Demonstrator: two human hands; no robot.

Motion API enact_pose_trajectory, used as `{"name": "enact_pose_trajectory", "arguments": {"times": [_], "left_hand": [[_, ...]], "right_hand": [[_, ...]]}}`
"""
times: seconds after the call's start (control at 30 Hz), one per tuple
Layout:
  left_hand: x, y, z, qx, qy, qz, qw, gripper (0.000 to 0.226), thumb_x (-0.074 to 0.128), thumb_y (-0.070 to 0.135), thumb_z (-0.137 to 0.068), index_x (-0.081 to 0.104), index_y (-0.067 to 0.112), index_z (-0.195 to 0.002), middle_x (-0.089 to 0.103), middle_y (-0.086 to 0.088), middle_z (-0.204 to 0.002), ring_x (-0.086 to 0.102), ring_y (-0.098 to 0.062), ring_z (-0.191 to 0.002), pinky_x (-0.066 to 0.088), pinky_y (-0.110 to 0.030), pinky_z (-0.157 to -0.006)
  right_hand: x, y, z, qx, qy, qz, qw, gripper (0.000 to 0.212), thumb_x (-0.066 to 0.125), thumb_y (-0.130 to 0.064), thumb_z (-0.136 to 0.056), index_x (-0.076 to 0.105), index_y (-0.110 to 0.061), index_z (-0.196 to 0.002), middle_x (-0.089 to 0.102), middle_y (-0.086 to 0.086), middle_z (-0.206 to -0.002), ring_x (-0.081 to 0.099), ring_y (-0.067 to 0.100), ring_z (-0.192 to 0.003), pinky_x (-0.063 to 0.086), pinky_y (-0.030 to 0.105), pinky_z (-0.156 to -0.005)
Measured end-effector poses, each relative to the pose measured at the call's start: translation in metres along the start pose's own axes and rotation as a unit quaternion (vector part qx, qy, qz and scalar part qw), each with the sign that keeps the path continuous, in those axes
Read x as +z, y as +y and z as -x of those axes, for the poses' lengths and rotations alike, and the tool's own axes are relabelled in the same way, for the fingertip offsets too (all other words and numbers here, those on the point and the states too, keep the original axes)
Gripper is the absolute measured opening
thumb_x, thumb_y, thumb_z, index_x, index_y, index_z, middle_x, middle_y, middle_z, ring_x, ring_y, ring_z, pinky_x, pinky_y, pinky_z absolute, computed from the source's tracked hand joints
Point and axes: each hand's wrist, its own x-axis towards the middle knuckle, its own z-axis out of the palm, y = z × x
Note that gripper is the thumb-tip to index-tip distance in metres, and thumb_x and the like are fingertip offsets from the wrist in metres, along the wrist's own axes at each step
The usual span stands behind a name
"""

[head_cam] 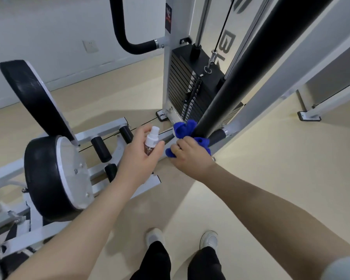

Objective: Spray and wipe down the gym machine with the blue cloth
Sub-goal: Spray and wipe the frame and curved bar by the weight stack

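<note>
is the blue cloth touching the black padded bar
Touching. The head view shows the blue cloth, held in the right hand, bunched around the lower end of the black padded bar with no gap between them.

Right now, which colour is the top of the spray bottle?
White: the spray bottle in the left hand has a white top, clearest in the head view.

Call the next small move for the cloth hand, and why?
Probably slide the right hand up the black padded bar. The blue cloth is bunched around the bar's lower end only, with the long stretch above it uncovered. The left hand holds the spray bottle beside it, ready if more spray is needed.
</note>
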Motion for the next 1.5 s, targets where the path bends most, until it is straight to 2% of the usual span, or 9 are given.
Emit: {"name": "enact_pose_trajectory", "arguments": {"times": [0.17,0.37,0.47,0.67,1.03,1.17,1.3,1.43,1.5], "left_hand": [[0.014,-0.018,0.03,0.106,-0.059,-0.106,0.987,0.045,0.049,0.032,-0.091,0.028,0.035,-0.131,0.049,0.011,-0.063,0.049,-0.004,-0.051,0.035,-0.025,-0.048],[0.082,0.01,0.027,0.11,-0.181,-0.318,0.924,0.049,0.028,0.038,-0.101,0.011,0.038,-0.147,0.046,0.001,-0.128,0.054,-0.019,-0.105,0.029,-0.023,-0.067],[0.132,0.017,0.019,0.117,-0.137,-0.402,0.898,0.058,0.034,0.034,-0.1,0.005,0.029,-0.15,0.051,-0.001,-0.119,0.058,-0.019,-0.095,0.031,-0.024,-0.061],[0.186,0.015,-0.02,0.036,-0.046,-0.485,0.873,0.06,0.041,0.018,-0.099,0.007,0.029,-0.148,0.054,-0.008,-0.104,0.063,-0.023,-0.076,0.036,-0.028,-0.054],[0.23,0.014,-0.036,-0.125,0.009,-0.385,0.915,0.055,0.043,0.006,-0.093,0.019,0.023,-0.14,0.045,-0.007,-0.089,0.051,-0.024,-0.067,0.042,-0.034,-0.055],[0.206,0.0,0.001,-0.106,0.046,-0.305,0.945,0.052,0.044,0.021,-0.095,0.026,0.021,-0.143,0.058,-0.009,-0.094,0.061,-0.031,-0.072,0.052,-0.039,-0.063],[0.165,-0.01,0.038,-0.111,0.078,-0.216,0.967,0.048,0.052,0.022,-0.093,0.034,0.02,-0.137,0.058,0.001,-0.07,0.06,-0.021,-0.061,0.041,-0.028,-0.055],[0.141,-0.011,0.019,-0.105,0.163,-0.107,0.975,0.042,0.056,0.01,-0.09,0.04,0.015,-0.128,0.055,0.018,-0.086,0.055,-0.005,-0.058,0.041,-0.011,-0.052],[0.137,-0.003,0.005,-0.086,0.166,-0.041,0.981,0.045,0.06,0.004,-0.086,0.044,0.021,-0.124,0.057,0.03,-0.093,0.058,-0.005,-0.067,0.048,-0.014,-0.061]], "right_hand": [[0.018,-0.01,0.022,-0.059,-0.145,-0.129,0.979,0.039,0.061,-0.007,-0.083,0.055,-0.02,-0.119,0.053,0.006,-0.122,0.051,0.028,-0.107,0.036,0.038,-0.097],[0.049,0.035,0.107,0.282,-0.162,-0.34,0.882,0.031,0.039,-0.021,-0.095,0.047,-0.018,-0.125,0.055,0.005,-0.108,0.057,0.026,-0.087,0.043,0.033,-0.072],[0.066,0.064,0.125,0.386,-0.097,-0.406,0.823,0.033,0.043,-0.021,-0.094,0.049,-0.016,-0.126,0.054,0.007,-0.096,0.051,0.025,-0.079,0.036,0.028,-0.063],[0.09,0.102,0.104,0.307,-0.097,-0.449,0.834,0.036,0.044,-0.023,-0.093,0.047,-0.021,-0.129,0.057,0.01,-0.11,0.055,0.028,-0.094,0.049,0.036,-0.079],[0.121,0.101,0.098,0.322,-0.046,-0.509,0.797,0.044,0.041,-0.024,-0.095,0.039,-0.024,-0.139,0.052,0.008,-0.118,0.053,0.025,-0.092,0.038,0.026,-0.072],[0.12,0.099,0.076,0.325,-0.009,-0.433,0.841,0.045,0.035,-0.024,-0.099,0.03,-0.022,-0.144,0.044,0.011,-0.129,0.051,0.03,-0.105,0.044,0.037,-0.085],[0.121,0.08,0.041,0.347,-0.01,-0.401,0.848,0.034,0.036,-0.023,-0.099,0.046,-0.023,-0.132,0.039,0.008,-0.137,0.038,0.029,-0.118,0.042,0.039,-0.089],[0.101,0.045,0.019,0.209,0.011,-0.544,0.813,0.04,0.039,-0.012,-0.094,0.051,-0.025,-0.13,0.039,0.006,-0.133,0.039,0.028,-0.115,0.043,0.039,-0.089],[0.105,0.054,0.023,0.165,0.028,-0.507,0.846,0.044,0.041,-0.011,-0.091,0.05,-0.026,-0.132,0.04,0.006,-0.134,0.041,0.03,-0.114,0.043,0.039,-0.086]]}}
